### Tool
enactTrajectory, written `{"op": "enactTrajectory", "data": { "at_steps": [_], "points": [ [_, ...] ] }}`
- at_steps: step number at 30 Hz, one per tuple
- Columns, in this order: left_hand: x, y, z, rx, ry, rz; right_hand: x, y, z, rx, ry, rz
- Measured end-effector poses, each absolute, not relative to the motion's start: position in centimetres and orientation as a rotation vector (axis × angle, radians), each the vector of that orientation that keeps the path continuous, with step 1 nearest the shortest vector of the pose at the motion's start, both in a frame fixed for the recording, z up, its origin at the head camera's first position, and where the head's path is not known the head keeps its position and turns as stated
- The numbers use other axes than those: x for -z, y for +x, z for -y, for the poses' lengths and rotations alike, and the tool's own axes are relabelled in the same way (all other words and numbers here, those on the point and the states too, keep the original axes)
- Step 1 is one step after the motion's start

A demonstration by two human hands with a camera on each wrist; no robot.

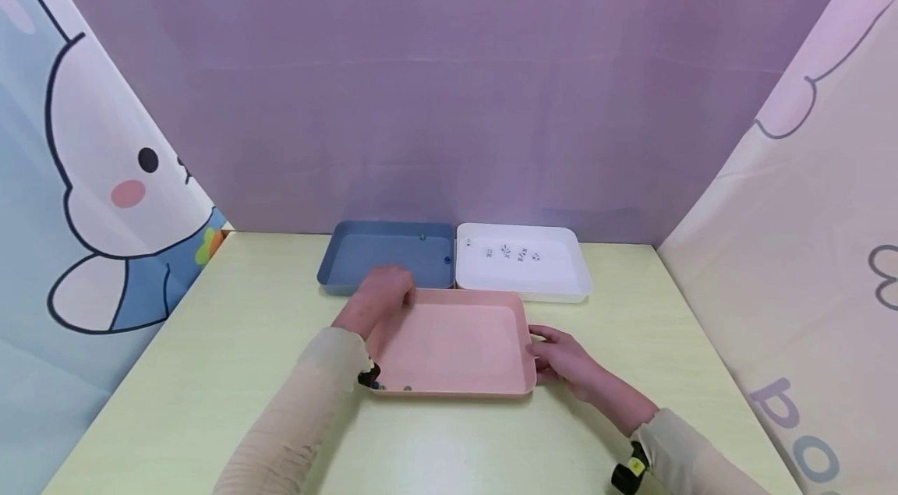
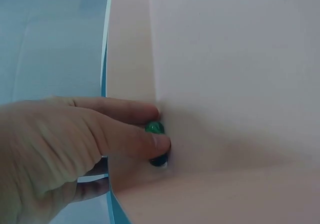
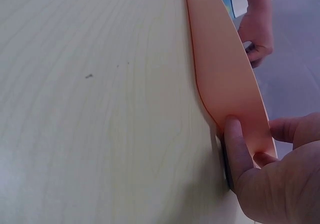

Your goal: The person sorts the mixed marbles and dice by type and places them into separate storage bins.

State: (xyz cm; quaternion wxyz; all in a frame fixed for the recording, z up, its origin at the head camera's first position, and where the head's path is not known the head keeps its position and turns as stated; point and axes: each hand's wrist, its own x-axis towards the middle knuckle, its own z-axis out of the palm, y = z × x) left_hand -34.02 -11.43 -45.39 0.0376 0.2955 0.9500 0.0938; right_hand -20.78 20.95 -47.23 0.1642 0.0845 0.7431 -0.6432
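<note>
A pink tray (image 1: 456, 343) sits on the table between my hands. My left hand (image 1: 382, 288) reaches over its far left corner. In the left wrist view, thumb and index finger pinch a green marble (image 2: 154, 126); a dark marble (image 2: 159, 160) shows just under the thumb, against the tray wall. My right hand (image 1: 564, 361) grips the tray's right side, with a finger (image 3: 237, 139) pressed along the outer wall and others at the rim. Two small marbles (image 1: 408, 388) lie along the tray's near edge, by the left wrist strap.
Behind the pink tray stand a blue tray (image 1: 379, 249) with a green marble (image 1: 422, 237) and a blue marble (image 1: 448, 260), and a white tray (image 1: 519, 281) with several small dark-patterned spots on its floor. A purple curtain (image 1: 449, 90) hangs behind; printed cloths flank the table.
</note>
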Motion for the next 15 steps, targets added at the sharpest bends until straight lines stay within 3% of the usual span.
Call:
{"op": "enactTrajectory", "data": {
  "at_steps": [15],
  "points": [
    [45.24,-33.27,11.89,-0.104,0.753,-2.981,47.2,-20.46,-21.04,1.84,0.193,-2.116]
  ]
}}
